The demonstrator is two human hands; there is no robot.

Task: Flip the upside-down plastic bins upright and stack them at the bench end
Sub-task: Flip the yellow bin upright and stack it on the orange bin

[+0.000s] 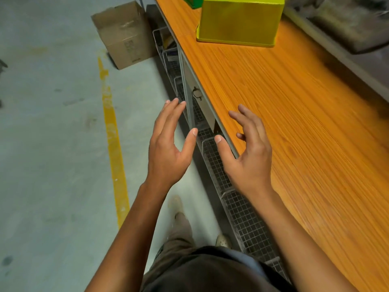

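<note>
Left hand [168,148], right hand [248,152], grips spread and empty, by bench [294,123] edge, yellow bin [240,20] upside-down beyond

Two bare forearms [134,220] reach forward, holding nothing.
The left grip [168,144] hangs just off the bench [294,123] beside its front edge, fingers [171,111] straight, thumb out; the right grip [250,148] hovers over that edge, its fingers loosely spread and curved.
</note>
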